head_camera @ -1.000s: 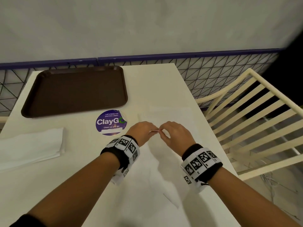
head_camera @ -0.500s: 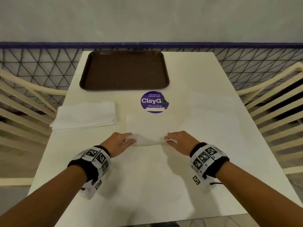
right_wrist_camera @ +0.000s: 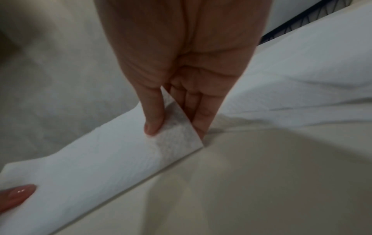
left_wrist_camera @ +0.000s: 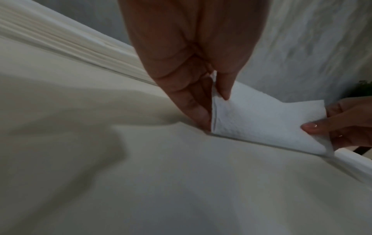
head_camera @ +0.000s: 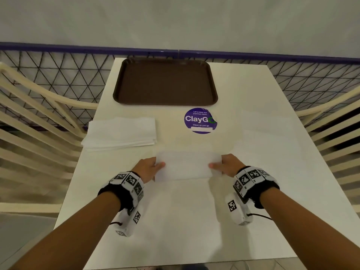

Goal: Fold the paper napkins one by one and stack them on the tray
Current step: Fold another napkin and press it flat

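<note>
A white paper napkin is stretched into a long flat strip between my hands, low over the white table. My left hand pinches its left end, thumb in front and fingers behind. The right end is pinched the same way by my right hand. In the left wrist view the strip's lower edge meets the table. A brown tray lies bare at the far edge. A stack of white napkins sits on the left.
A round purple ClayGo sticker lies between tray and hands. A spread white sheet covers the table's right side. Cream slatted chairs flank the table, and a black mesh fence runs behind.
My hands were close together on a bunched napkin at the right. They have moved apart and toward me, and the napkin is now pulled out flat. The head view has swung to centre.
</note>
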A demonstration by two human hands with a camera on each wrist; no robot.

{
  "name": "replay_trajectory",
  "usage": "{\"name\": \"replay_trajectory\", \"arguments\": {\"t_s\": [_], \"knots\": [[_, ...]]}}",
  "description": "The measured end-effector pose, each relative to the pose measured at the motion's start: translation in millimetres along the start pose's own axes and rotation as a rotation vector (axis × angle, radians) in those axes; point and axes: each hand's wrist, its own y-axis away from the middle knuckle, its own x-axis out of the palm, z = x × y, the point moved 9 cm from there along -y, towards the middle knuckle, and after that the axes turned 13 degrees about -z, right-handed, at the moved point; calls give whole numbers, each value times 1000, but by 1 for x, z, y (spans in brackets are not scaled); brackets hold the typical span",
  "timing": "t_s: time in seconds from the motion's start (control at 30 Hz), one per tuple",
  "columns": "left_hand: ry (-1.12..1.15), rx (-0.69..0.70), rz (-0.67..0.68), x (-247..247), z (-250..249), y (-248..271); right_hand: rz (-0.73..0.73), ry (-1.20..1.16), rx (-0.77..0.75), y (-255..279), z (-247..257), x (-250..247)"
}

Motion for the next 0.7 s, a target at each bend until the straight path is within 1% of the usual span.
{"name": "replay_trajectory", "arguments": {"t_s": [0.13, 0.37, 0.43, 0.53, 0.63, 0.7], "knots": [[47, -74, 0, -1, -1, -8, -4, 37, -8, -15, 7, 0], [7, -168, -11, -5, 4, -15, 2, 157, -5, -34, 13, 2], [-2, -177, -14, -6, 4, -16, 1, 183, -10, -37, 13, 3], [-79, -174, -23, -8, 5, -18, 0, 185, -10, -40, 11, 5], [-126, -175, -66, -10, 4, -20, 11, 184, -7, -44, 10, 7], [-217, -153, -91, -11, 1, -20, 12, 182, -7, -47, 10, 8]]}}
